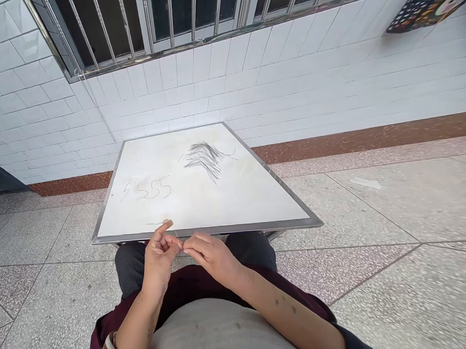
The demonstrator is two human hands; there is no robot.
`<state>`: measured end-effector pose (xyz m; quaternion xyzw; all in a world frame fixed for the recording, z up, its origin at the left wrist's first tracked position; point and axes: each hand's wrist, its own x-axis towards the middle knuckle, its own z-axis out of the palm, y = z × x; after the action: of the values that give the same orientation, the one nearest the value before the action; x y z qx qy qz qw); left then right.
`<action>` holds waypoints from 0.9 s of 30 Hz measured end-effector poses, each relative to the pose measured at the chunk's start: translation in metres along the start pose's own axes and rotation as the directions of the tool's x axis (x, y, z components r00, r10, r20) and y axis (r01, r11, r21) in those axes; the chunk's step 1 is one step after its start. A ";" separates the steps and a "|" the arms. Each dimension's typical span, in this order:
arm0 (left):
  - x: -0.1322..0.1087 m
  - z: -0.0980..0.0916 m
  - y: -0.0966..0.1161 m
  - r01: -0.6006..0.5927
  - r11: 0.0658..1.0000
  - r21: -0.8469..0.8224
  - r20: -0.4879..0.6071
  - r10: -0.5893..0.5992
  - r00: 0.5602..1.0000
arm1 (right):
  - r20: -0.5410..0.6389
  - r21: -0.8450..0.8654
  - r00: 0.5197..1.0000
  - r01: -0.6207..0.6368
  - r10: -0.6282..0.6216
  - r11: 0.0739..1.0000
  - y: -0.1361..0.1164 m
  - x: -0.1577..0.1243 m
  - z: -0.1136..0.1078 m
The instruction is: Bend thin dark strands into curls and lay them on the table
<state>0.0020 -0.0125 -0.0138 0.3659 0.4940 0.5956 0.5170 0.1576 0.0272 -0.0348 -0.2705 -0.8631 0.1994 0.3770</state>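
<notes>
My left hand [159, 255] and my right hand [210, 254] meet just in front of the near edge of a small white table [235, 203]. Both pinch a thin dark wire [177, 237] between their fingertips; the left index finger points up. On the tabletop lie a loose bundle of thin dark wires [205, 158] at the far middle and several bent S-shaped wire pieces [147, 190] in a row at the left. One short wire piece [156, 223] lies near the front edge.
The table has a metal rim [205, 231] and stands against a white tiled wall [290, 76] with a barred window [168, 15]. Speckled floor tiles [398, 238] spread to the right and left. My knees sit under the table's front edge.
</notes>
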 end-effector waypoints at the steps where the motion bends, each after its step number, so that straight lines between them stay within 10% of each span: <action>1: 0.000 0.000 0.001 0.016 1.000 0.010 0.015 -0.016 1.000 | 0.035 -0.012 0.999 0.038 -0.037 0.999 0.001 0.000 -0.004; 6: 0.000 0.003 -0.003 0.061 0.998 -0.021 0.072 -0.060 0.996 | 0.209 -0.076 0.967 0.162 -0.144 0.984 0.006 0.003 -0.025; 27: 0.003 0.007 -0.015 -0.022 0.996 0.089 0.082 0.015 0.997 | 0.231 -0.032 0.970 0.082 -0.073 0.996 0.013 0.000 -0.024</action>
<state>0.0118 -0.0085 -0.0267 0.4172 0.4954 0.5621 0.5143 0.1796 0.0404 -0.0269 -0.2195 -0.9147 0.1966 0.2764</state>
